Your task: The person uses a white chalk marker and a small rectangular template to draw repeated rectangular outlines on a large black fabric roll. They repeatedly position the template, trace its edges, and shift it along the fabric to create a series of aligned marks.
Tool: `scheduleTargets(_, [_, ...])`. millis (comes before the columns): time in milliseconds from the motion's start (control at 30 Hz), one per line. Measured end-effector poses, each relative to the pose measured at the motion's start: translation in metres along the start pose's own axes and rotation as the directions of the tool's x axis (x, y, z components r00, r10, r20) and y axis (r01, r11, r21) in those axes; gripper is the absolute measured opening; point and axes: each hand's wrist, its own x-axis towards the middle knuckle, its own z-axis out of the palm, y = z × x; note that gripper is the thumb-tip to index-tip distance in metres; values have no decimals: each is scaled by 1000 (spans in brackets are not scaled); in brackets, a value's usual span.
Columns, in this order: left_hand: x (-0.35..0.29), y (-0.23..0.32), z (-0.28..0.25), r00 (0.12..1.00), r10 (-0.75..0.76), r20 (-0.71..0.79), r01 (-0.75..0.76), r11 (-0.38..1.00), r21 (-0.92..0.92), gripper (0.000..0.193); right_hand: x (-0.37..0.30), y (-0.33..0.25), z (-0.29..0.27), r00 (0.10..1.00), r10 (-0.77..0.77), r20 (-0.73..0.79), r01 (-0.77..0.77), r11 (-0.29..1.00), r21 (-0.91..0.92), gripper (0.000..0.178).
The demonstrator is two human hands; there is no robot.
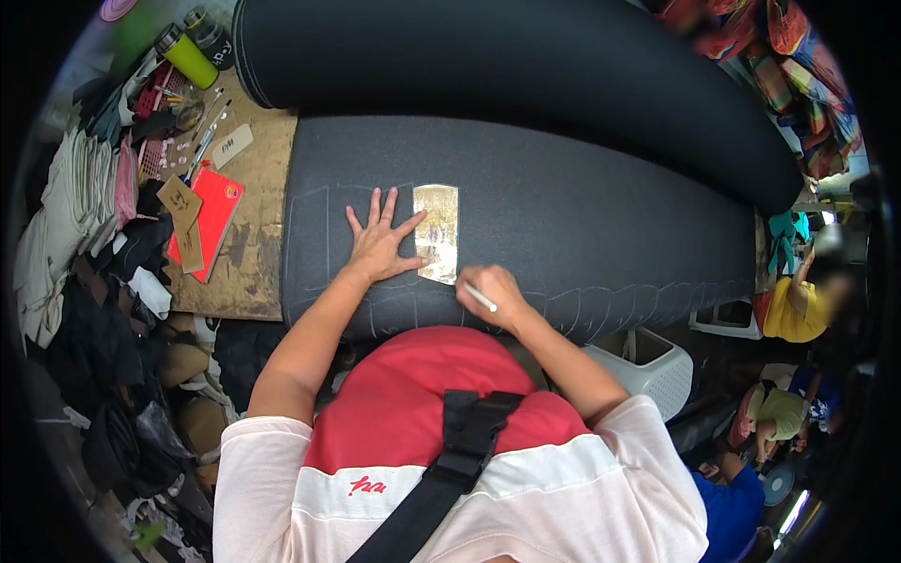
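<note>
My left hand (380, 246) lies with its fingers spread on the black fabric (601, 216). Its thumb and index fingertip press on the left edge of a shiny, tape-covered pattern template (438, 230), roughly rectangular with a curved top edge. A white pen-like marker (481, 297) is gripped in my right hand (497, 289), close to the template's lower right corner; its tip is hidden by the fingers. Thin pale lines run across the fabric around the left hand, and a row of curved outlines follows its near edge.
Behind the fabric lies a thick black roll (507, 66). On the wooden table (246, 267) to the left are a red notebook (218, 202), brown card pieces (180, 202), pens and a yellow-green tumbler (186, 56). A grey plastic stool (657, 375) stands near right; other people sit beyond.
</note>
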Motion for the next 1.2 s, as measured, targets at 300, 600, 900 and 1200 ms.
scheduleTargets(300, [0, 11, -15, 1000, -3, -3, 3, 999, -35, 86, -1, -14, 21, 964, -177, -199, 171, 984, -46, 10])
scheduleTargets(600, [63, 35, -57, 990, -112, 88, 131, 959, -251, 52, -12, 0, -41, 852, 427, -303, -123, 726, 677, 27])
scheduleTargets(900, [33, 70, -40, 967, -34, -251, 51, 997, 60, 54, -5, 12, -59, 798, 582, -154, -233, 535, 812, 32])
scheduleTargets(1200, [2, 109, -39, 606, 462, -648, -712, 678, -181, 22, 0, 35, -61, 920, 332, -209, 248, -80, 965, 47])
